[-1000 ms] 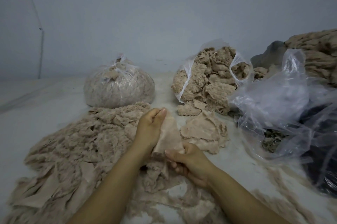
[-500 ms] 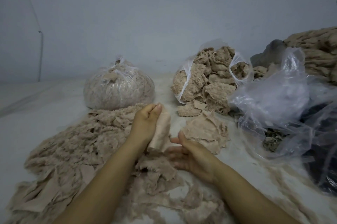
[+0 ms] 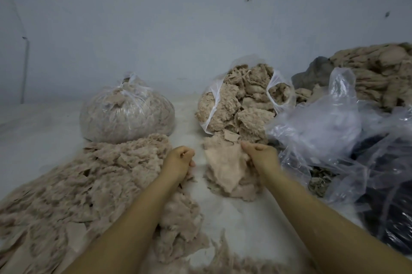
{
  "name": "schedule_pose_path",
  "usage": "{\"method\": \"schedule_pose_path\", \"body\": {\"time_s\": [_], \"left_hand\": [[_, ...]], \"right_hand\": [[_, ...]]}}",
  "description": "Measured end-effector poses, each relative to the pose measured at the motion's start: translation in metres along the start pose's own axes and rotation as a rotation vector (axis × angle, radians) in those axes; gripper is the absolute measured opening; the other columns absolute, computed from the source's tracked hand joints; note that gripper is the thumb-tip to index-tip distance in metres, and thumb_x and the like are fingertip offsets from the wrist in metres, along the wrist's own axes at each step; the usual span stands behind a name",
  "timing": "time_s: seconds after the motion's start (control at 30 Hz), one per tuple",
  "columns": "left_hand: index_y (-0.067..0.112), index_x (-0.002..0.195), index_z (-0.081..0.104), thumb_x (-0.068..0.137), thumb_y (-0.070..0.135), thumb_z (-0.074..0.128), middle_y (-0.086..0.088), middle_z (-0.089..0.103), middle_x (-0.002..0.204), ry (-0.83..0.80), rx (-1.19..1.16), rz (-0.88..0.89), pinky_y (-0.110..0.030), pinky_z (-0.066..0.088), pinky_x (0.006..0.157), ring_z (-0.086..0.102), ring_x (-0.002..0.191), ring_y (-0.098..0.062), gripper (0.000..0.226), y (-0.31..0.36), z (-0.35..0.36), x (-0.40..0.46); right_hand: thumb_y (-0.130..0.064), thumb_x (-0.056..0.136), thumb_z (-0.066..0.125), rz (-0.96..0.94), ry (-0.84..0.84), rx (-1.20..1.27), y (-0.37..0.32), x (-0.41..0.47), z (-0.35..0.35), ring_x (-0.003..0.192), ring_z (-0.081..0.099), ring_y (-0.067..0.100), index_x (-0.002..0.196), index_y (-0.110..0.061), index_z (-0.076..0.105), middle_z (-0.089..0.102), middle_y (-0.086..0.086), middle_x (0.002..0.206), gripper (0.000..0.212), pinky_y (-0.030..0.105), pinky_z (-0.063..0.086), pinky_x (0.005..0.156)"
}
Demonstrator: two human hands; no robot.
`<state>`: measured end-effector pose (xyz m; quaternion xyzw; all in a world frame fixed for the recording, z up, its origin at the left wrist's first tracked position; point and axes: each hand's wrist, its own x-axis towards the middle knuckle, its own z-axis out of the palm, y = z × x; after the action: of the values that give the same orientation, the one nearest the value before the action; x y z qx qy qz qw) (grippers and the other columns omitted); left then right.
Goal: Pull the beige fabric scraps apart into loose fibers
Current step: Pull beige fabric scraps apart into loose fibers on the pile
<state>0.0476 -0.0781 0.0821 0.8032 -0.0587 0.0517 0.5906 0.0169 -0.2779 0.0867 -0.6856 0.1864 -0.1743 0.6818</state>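
We find the right hand (image 3: 259,155) gripping the top edge of a beige scrap (image 3: 225,167) lying beside the open bag (image 3: 239,99); the left hand (image 3: 180,158) is curled, holding nothing we can see. We judge the scrap light, limp and easily frayed, best pinched at opposite edges.

We saw our left hand (image 3: 179,158) curled into a fist at the edge of the big heap of pulled fibers (image 3: 89,184), with nothing visibly held in it. Right of that heap, across a bare strip of pale surface (image 3: 240,224), our right hand (image 3: 260,154) gripped the top of a small pile of beige scraps (image 3: 225,171). Behind the heap sat a tied bag (image 3: 127,110), and right of that an open bag (image 3: 240,104) spilling clumps. Crumpled clear plastic (image 3: 323,126) lay farthest right of the heap.
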Motion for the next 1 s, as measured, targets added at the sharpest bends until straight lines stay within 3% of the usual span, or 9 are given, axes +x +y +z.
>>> {"method": "schedule_pose_path", "body": {"time_s": [0.13, 0.2, 0.3, 0.4, 0.47, 0.57, 0.73, 0.87, 1.0], "left_hand": [[0.015, 0.082, 0.063, 0.091, 0.016, 0.061, 0.007, 0.063, 0.062, -0.228, 0.102, 0.042, -0.015, 0.045, 0.047, 0.055, 0.048, -0.003, 0.01, -0.008, -0.036, -0.016], [0.024, 0.097, 0.065, 0.08, 0.025, 0.075, 0.012, 0.066, 0.082, -0.478, 0.267, 0.058, -0.009, 0.047, 0.066, 0.06, 0.07, 0.005, 0.02, -0.008, -0.055, -0.028], [0.028, 0.108, 0.067, 0.077, 0.034, 0.077, 0.015, 0.064, 0.106, -0.643, 0.636, 0.079, -0.01, 0.045, 0.084, 0.06, 0.099, -0.001, 0.034, -0.012, -0.065, -0.042], [0.019, 0.084, 0.072, 0.086, 0.017, 0.069, 0.002, 0.072, 0.089, -0.553, 0.381, 0.127, -0.018, 0.049, 0.079, 0.065, 0.084, -0.007, 0.004, -0.012, -0.06, -0.055], [0.015, 0.078, 0.066, 0.089, 0.008, 0.062, 0.0, 0.065, 0.073, -0.447, 0.2, 0.157, -0.017, 0.046, 0.064, 0.058, 0.067, -0.005, 0.013, -0.013, -0.056, -0.06], [0.012, 0.076, 0.057, 0.093, 0.005, 0.054, 0.008, 0.049, 0.057, -0.286, 0.057, 0.141, -0.018, 0.04, 0.05, 0.045, 0.05, -0.002, 0.018, -0.015, -0.054, -0.068], [0.01, 0.081, 0.045, 0.1, 0.013, 0.041, -0.006, 0.05, 0.066, -0.203, -0.176, 0.007, -0.024, 0.046, 0.053, 0.05, 0.055, -0.013, 0.019, -0.022, -0.045, -0.08], [0.014, 0.084, 0.06, 0.096, 0.031, 0.051, 0.002, 0.064, 0.073, -0.196, -0.202, 0.033, -0.02, 0.048, 0.059, 0.061, 0.066, -0.009, 0.022, -0.021, -0.036, -0.084], [0.012, 0.071, 0.05, 0.097, 0.015, 0.048, 0.0, 0.042, 0.054, 0.103, -0.267, 0.024, -0.023, 0.035, 0.043, 0.039, 0.043, -0.008, 0.026, -0.019, -0.035, -0.077]], "right_hand": [[-0.038, 0.088, 0.062, -0.122, 0.203, -0.423, 0.018, 0.002, -0.01, 0.093, 0.058, 0.024, 0.108, -0.016, 0.058, 0.057, 0.006, 0.105, 0.03, 0.035, 0.048, 0.081], [-0.032, 0.088, 0.061, -0.278, 0.208, -0.38, 0.023, -0.018, -0.004, 0.088, 0.055, 0.019, 0.098, -0.021, 0.055, 0.055, 0.002, 0.104, 0.017, 0.03, 0.043, 0.073], [-0.036, 0.086, 0.065, -0.266, -0.167, -0.331, 0.03, -0.053, 0.018, 0.077, 0.06, 0.018, 0.08, -0.019, 0.062, 0.064, -0.003, 0.081, 0.018, 0.028, 0.046, 0.067], [-0.06, 0.067, 0.071, -0.063, -0.641, -0.295, 0.03, -0.084, 0.035, 0.074, 0.062, 0.007, 0.097, -0.018, 0.068, 0.066, -0.006, 0.087, 0.052, 0.021, 0.049, 0.068], [-0.052, 0.069, 0.078, -0.101, -0.76, -0.359, 0.035, -0.094, 0.04, 0.067, 0.055, -0.001, 0.093, -0.016, 0.066, 0.059, -0.013, 0.079, 0.045, 0.013, 0.042, 0.063], [-0.027, 0.082, 0.074, -0.21, -0.697, -0.403, 0.043, -0.101, 0.045, 0.052, 0.034, 0.002, 0.062, -0.018, 0.043, 0.037, -0.013, 0.057, 0.038, 0.02, 0.03, 0.053], [-0.013, 0.091, 0.062, 0.047, -0.572, 0.064, 0.041, -0.108, 0.046, 0.058, 0.053, 0.014, 0.071, -0.012, 0.052, 0.054, 0.005, 0.064, 0.022, 0.023, 0.044, 0.056], [-0.013, 0.09, 0.063, 0.008, -0.534, 0.152, 0.04, -0.113, 0.051, 0.076, 0.049, 0.025, 0.085, -0.001, 0.054, 0.052, 0.015, 0.08, 0.016, 0.037, 0.042, 0.071], [-0.014, 0.094, 0.058, -0.087, -0.508, 0.081, 0.039, -0.116, 0.051, 0.059, 0.054, 0.008, 0.066, -0.013, 0.049, 0.056, -0.007, 0.059, 0.029, 0.019, 0.044, 0.06]]}}
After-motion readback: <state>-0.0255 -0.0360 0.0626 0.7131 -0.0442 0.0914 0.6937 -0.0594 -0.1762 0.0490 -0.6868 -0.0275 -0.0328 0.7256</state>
